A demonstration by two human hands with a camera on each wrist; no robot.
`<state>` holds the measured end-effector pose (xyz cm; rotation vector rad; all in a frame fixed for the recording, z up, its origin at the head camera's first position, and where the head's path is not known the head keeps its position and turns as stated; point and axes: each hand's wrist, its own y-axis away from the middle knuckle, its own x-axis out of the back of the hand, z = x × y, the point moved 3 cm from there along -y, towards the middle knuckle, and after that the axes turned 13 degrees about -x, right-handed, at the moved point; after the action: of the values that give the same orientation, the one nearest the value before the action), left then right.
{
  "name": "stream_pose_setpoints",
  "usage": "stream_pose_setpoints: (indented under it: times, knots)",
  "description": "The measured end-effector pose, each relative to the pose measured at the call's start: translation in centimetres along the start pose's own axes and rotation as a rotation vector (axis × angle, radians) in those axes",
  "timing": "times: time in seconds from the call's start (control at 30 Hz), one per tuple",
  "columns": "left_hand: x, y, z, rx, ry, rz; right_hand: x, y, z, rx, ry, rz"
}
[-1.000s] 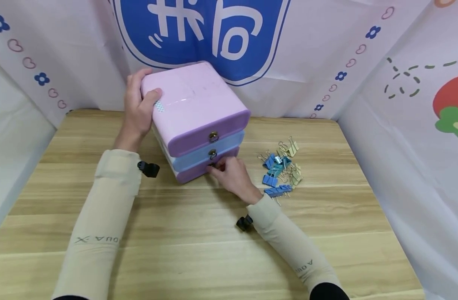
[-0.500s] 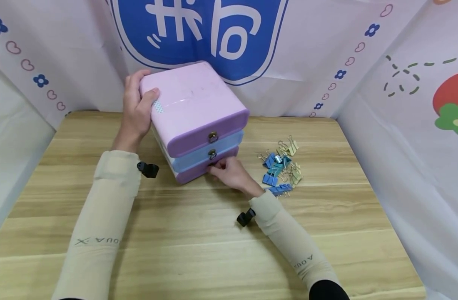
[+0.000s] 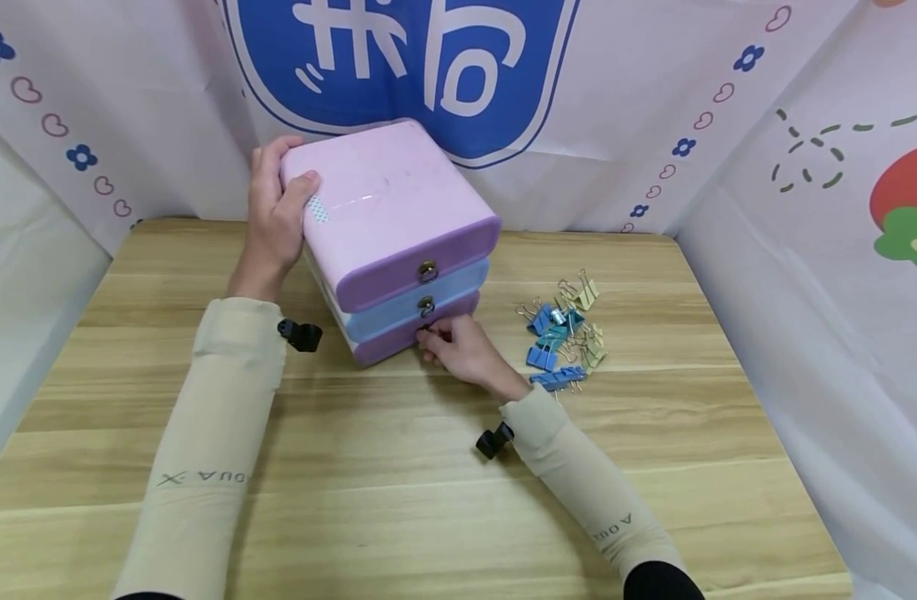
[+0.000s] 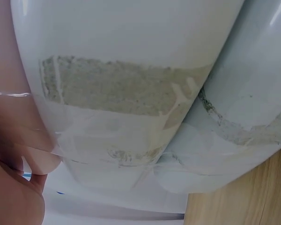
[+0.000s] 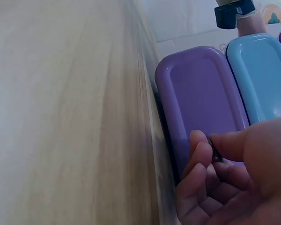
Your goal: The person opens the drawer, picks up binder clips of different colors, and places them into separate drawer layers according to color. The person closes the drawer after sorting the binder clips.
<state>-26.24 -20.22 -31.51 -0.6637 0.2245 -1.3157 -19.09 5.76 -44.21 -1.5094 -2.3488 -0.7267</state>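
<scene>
A three-drawer storage box (image 3: 391, 183) with a pink top stands turned at an angle on the wooden table. Its drawer fronts are purple, blue and purple, all closed. My left hand (image 3: 273, 212) grips the box's rear left corner, thumb on the top and fingers over the far edge. At the bottom purple drawer (image 5: 201, 93), my right hand (image 3: 462, 348) pinches the small dark metal pull (image 5: 216, 153) between thumb and forefinger; the other fingers curl beneath. Ring pulls on the top drawer (image 3: 428, 272) and blue drawer (image 3: 426, 306) hang free.
A loose pile of blue, teal and yellow binder clips (image 3: 552, 337) lies right of the box, with the nearest blue clips (image 3: 558, 378) close to my right sleeve. Printed cloth (image 3: 616, 100) hangs behind the table (image 3: 398, 483) and along both sides.
My right wrist has shifted slightly to the right, close to the blue clips, with the fingers still on the bottom drawer's pull. The left hand and the box look the same.
</scene>
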Motion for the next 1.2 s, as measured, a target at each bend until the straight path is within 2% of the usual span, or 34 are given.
stream_pose_setpoints:
  times: [0.27,0.5,0.67,0.8,1.2]
  knots:
    - [-0.1,0.0,0.4,0.004,0.007,0.007,0.2,0.9,0.1,-0.049,0.081,0.028]
    - [0.0,0.0,1.0,0.007,0.009,0.0,0.3,1.7,0.1,-0.032,0.119,0.039]
    - [0.1,-0.1,0.9,0.0,0.017,0.022,0.4,2.3,0.1,-0.022,0.151,0.041]
    - [0.1,-0.2,0.6,-0.013,0.022,0.041,0.4,2.9,0.2,-0.046,0.158,0.027]
    - [0.0,0.0,0.4,0.003,0.014,0.034,0.4,5.1,0.8,-0.091,0.219,0.016]
